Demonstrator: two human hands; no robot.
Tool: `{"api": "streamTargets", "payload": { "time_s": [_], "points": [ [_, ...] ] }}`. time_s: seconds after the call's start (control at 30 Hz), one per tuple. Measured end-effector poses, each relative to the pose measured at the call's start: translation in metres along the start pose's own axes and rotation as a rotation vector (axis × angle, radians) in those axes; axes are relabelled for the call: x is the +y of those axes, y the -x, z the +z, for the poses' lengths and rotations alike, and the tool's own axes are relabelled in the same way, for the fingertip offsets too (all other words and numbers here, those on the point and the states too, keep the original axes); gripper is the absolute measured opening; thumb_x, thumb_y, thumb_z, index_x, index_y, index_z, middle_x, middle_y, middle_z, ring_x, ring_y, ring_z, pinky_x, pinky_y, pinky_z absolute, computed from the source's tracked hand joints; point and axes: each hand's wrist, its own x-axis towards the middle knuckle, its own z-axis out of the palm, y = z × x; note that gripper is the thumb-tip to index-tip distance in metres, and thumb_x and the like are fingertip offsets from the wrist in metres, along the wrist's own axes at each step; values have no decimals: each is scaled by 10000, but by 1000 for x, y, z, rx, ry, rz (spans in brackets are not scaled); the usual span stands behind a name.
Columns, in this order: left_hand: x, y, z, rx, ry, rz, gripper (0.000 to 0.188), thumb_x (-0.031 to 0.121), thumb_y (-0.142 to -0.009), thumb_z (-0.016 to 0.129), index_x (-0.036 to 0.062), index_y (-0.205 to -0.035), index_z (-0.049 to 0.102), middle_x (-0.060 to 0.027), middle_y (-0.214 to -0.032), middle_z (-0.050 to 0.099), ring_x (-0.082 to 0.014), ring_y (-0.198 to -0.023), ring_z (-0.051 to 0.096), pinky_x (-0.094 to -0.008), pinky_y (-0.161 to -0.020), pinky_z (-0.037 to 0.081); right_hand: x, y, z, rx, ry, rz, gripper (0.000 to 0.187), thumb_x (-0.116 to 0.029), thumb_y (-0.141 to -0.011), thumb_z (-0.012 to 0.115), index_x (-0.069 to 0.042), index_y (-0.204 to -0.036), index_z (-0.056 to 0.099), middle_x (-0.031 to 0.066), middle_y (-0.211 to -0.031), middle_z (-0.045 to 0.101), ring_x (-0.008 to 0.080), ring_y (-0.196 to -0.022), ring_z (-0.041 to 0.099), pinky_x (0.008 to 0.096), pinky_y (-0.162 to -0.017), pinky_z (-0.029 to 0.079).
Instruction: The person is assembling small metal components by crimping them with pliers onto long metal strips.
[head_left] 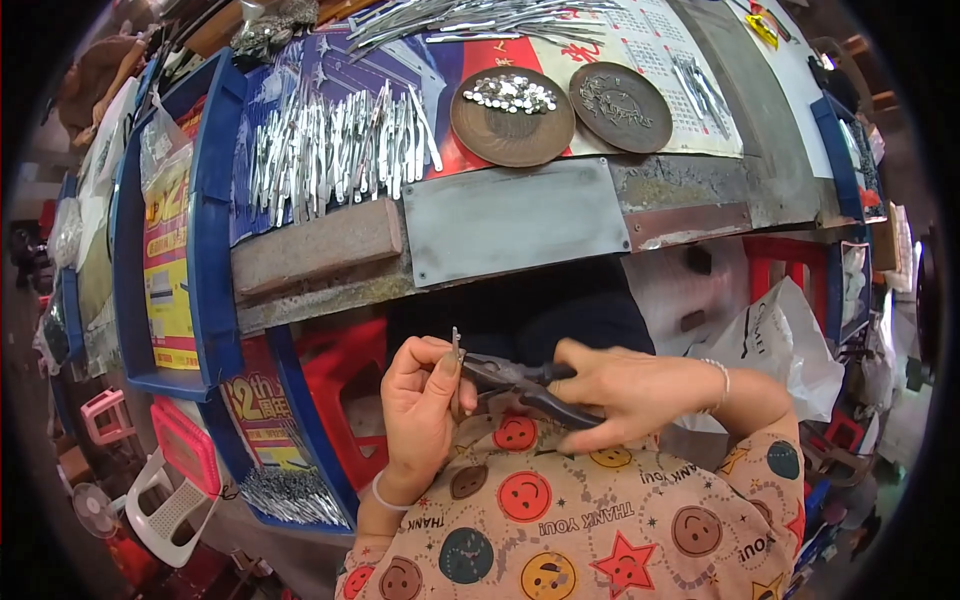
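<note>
In front of my body, my left hand [417, 405] pinches a narrow silver metal strip [456, 340] upright between thumb and fingers. Pliers [520, 384] with dark handles are gripped in my right hand [645, 388]. Their jaws meet the strip at my left fingertips; whether they bite on it is hidden. On the bench beyond lie rows of similar metal strips [345, 150]. A brown dish [487, 142] bears small shiny discs [510, 93], and beside it a second brown dish [640, 140] holds fine metal bits [617, 103].
A grey metal plate [515, 225] is fixed at the bench's front edge, right of a brown block [315, 248]. Blue trays [215, 220] stand at the left, a lower one holding many metal pieces [290, 497]. Loose tools [700, 95] lie far right. A white bag [790, 345] hangs near my right elbow.
</note>
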Motion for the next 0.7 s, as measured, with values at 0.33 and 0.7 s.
{"api": "streamTargets", "payload": {
  "time_s": [0.33,0.7],
  "points": [
    [2,10,-10,10,152,-162,119,149,-984,555,39,-948,526,-25,-802,549,-88,-573,500,-212,-517,396,-1,-1,23,430,641,-111,418,-289,-712,784,-78,-1044,642,130,-965,419,272,-889,459,358,-726,428],
    [-1,5,-10,29,172,-193,98,135,-980,558,43,-966,529,-21,-748,553,-95,-560,507,-204,-513,407,-2,-5,18,440,700,-70,354,-268,-701,786,-105,-977,636,100,-952,411,244,-888,448,332,-700,378]
  ]
}}
